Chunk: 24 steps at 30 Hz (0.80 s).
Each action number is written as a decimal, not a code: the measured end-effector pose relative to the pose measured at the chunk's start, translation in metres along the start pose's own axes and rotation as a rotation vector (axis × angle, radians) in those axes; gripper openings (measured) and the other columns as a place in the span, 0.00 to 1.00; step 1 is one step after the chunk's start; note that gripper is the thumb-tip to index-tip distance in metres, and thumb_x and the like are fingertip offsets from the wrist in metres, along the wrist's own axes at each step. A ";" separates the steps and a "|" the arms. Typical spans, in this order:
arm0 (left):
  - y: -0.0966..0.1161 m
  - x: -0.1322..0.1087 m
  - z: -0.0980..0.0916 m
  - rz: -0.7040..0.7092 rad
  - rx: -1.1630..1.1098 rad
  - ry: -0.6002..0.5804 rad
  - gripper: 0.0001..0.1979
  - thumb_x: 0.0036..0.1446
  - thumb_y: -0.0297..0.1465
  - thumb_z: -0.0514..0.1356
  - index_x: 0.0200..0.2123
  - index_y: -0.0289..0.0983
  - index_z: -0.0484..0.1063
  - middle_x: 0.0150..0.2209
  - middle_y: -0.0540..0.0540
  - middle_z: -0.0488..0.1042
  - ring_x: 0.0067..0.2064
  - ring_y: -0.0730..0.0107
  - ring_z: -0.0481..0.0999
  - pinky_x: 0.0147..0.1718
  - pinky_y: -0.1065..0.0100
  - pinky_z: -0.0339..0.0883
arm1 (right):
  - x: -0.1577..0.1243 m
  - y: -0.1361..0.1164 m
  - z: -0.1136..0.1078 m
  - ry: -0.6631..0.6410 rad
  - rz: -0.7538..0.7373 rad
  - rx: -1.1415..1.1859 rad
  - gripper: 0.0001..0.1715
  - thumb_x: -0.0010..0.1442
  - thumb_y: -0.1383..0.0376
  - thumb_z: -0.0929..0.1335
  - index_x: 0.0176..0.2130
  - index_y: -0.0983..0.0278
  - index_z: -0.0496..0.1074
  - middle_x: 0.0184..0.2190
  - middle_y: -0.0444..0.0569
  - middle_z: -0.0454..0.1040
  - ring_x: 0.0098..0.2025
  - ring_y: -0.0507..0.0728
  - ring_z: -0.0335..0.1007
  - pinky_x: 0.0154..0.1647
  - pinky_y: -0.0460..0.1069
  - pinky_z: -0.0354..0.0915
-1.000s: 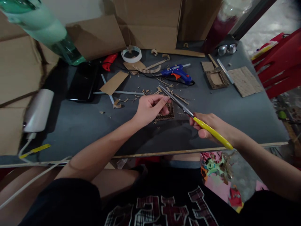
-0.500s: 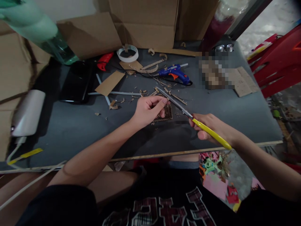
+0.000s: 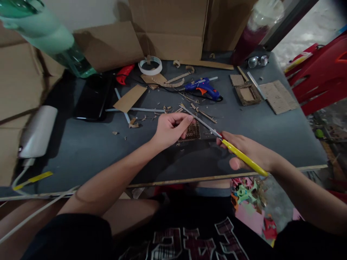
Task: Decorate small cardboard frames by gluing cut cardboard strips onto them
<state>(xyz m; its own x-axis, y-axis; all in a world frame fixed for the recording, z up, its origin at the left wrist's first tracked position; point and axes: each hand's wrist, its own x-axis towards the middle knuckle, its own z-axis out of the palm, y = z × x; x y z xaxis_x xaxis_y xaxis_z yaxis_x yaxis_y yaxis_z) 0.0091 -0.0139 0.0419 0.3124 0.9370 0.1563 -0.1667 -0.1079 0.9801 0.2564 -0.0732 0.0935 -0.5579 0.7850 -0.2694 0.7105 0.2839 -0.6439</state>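
My left hand (image 3: 172,127) is closed in a pinch above a small corrugated cardboard frame (image 3: 193,133), hiding part of it. Whatever sits between thumb and fingertip is too small to make out. My right hand (image 3: 241,148) grips scissors (image 3: 241,155) with a yellow handle, the thumb apart below it. Their narrow metal blades point up and left, passing right beside my left fingertips. Cut cardboard scraps (image 3: 204,113) lie just beyond the blades.
A blue glue gun (image 3: 204,88) lies behind my hands, near a white tape roll (image 3: 150,66). Another corrugated frame (image 3: 240,98) and a ribbed cardboard sheet (image 3: 279,97) are at right. Left are a black phone (image 3: 93,97) and a green bottle (image 3: 65,47). The table edge (image 3: 184,180) runs in front.
The view has shifted slightly, so the table's objects appear a little lower and further right. Both hands keep nearly the same pose, with the scissors still beside my left fingertips.
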 end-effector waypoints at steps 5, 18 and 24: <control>-0.001 -0.001 0.000 0.021 0.029 0.010 0.25 0.55 0.52 0.65 0.30 0.32 0.79 0.10 0.55 0.65 0.12 0.85 0.61 0.13 0.80 0.54 | 0.001 0.001 0.004 0.024 0.017 0.029 0.53 0.46 0.22 0.54 0.40 0.63 0.67 0.32 0.50 0.70 0.30 0.56 0.65 0.32 0.51 0.61; -0.001 -0.004 0.001 -0.028 0.043 -0.005 0.21 0.57 0.47 0.65 0.31 0.32 0.80 0.10 0.55 0.65 0.12 0.85 0.62 0.13 0.81 0.53 | 0.001 0.006 0.008 0.035 0.006 0.039 0.50 0.47 0.22 0.54 0.37 0.63 0.66 0.28 0.46 0.68 0.26 0.52 0.60 0.28 0.49 0.56; -0.001 -0.004 0.001 -0.007 0.037 -0.010 0.25 0.57 0.51 0.63 0.30 0.32 0.80 0.10 0.54 0.65 0.12 0.84 0.62 0.12 0.80 0.52 | 0.003 0.004 0.007 0.009 0.009 0.024 0.51 0.48 0.22 0.51 0.36 0.63 0.65 0.27 0.44 0.64 0.25 0.52 0.58 0.29 0.49 0.55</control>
<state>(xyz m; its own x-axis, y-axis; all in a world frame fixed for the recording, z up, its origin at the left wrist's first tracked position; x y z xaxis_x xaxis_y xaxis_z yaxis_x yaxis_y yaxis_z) 0.0093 -0.0175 0.0406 0.3230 0.9344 0.1502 -0.1293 -0.1137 0.9851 0.2543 -0.0733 0.0853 -0.5476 0.7922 -0.2694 0.7052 0.2637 -0.6582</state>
